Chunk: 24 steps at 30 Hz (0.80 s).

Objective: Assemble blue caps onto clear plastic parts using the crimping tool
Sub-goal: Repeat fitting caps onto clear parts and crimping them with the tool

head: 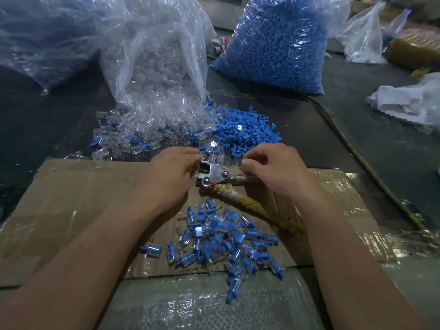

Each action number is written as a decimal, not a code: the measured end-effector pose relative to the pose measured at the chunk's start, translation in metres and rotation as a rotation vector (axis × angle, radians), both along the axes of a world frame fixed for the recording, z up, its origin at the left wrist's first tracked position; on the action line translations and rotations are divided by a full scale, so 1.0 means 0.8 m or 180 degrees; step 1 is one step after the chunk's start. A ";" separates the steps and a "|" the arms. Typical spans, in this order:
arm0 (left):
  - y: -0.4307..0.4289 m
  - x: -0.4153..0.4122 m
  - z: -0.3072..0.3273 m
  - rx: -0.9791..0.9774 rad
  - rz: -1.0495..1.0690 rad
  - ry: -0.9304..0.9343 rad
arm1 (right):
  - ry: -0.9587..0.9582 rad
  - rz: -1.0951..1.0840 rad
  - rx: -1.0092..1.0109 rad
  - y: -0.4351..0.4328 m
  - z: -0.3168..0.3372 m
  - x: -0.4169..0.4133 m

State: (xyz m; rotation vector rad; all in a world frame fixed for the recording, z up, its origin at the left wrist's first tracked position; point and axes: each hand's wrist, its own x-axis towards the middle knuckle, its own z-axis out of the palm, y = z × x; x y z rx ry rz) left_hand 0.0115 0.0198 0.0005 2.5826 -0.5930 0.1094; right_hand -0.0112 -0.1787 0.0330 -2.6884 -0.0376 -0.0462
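On the cardboard-covered worktop (71, 198), between an uncounted heap of capped pieces (226, 239) and the loose blue plastic caps (245, 134) and clear plastic parts (142, 129) spilled before two clear bags (276, 44), the right hand (278, 172) curls its fingers round the metal crimping tool (214, 173); the left hand (171, 177) curls at its head, grip untellable.

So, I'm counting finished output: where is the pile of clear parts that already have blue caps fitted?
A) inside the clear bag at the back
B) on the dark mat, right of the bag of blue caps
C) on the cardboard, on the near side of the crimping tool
C: the pile of capped parts lies on the cardboard, nearer the person than the crimping tool.
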 end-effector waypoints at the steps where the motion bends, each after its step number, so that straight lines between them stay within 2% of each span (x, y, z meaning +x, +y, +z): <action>1: 0.000 -0.001 0.002 -0.0050 0.0007 -0.0083 | -0.0061 -0.0033 0.0008 0.000 -0.001 0.001; 7: 0.004 -0.013 0.016 -0.0858 0.0678 -0.0285 | -0.0383 0.0033 -0.0103 0.006 -0.012 0.012; 12: 0.000 -0.021 0.021 -0.1469 0.0694 -0.0238 | -0.0236 0.0408 -0.0457 0.013 -0.021 0.022; 16: 0.000 -0.023 0.024 -0.1378 0.0501 -0.0348 | -0.0014 0.0504 -0.0590 0.013 -0.025 0.026; 24: -0.004 -0.027 0.026 -0.1473 0.0581 -0.0005 | -0.0051 0.0302 -0.0334 0.014 -0.019 0.025</action>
